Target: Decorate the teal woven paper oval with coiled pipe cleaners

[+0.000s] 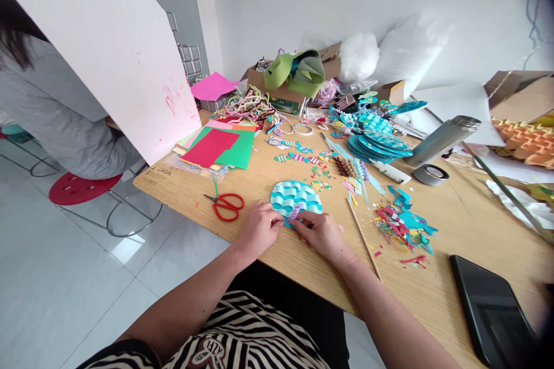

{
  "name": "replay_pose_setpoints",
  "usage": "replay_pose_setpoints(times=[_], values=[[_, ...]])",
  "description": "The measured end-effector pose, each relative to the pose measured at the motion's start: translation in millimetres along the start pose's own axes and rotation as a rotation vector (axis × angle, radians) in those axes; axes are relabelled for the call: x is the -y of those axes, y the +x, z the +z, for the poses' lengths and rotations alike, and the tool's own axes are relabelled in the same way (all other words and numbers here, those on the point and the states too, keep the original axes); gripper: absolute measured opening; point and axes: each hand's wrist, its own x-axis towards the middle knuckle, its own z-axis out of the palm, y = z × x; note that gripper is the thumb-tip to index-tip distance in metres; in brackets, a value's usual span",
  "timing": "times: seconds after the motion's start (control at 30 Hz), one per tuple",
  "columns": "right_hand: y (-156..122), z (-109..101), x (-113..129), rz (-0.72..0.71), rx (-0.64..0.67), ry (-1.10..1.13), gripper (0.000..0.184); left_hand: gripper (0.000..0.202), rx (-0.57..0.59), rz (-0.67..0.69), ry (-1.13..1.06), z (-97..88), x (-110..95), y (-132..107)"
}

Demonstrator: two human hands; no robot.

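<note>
- head view: one round turquoise paper disc with pale wavy strips, flat on the wooden table, near its front edge, just beyond both hands.
- one lilac curled strip, small, standing over the disc's lower part, between the two hands.
- right hand: thumb and forefinger together on the lower end of the lilac curled strip; the strip rises from the fingertips, and the disc lies beneath and ahead of them.
- left hand: fingertips drawn together at the disc's lower left edge; cannot tell whether the rim is pinched between them or only touched.
- one pair of red-handled scissors, left of the left hand, apart from it.
- one thin wooden stick, lying lengthwise, to the right of the right hand.
- paper fish cut-outs, striped, several, beyond the disc.
- paper scraps, mixed colours, loose, right of the stick.
- stack of turquoise discs, farther back, beside a steel tumbler.
- one black smartphone, near right corner of view.
</note>
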Motion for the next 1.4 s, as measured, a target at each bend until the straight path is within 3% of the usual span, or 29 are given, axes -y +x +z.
replay_pose_setpoints(times=[0.43, 0.77, 1.4], values=[[0, 1, -2, -0.013, -0.007, -0.049, 0.030, 0.007, 0.016, 0.019, 0.049, 1.6, -5, -1], [0, 0, 0, -0.029, -0.010, -0.067, 0.029, 0.006, 0.014, -0.064, 0.098, 8.2, -17, 4], [0, 1, -2, -0.071, -0.006, -0.129, 0.029, 0.009, -0.004, -0.070, 0.054, 10.2, -14, 4]])
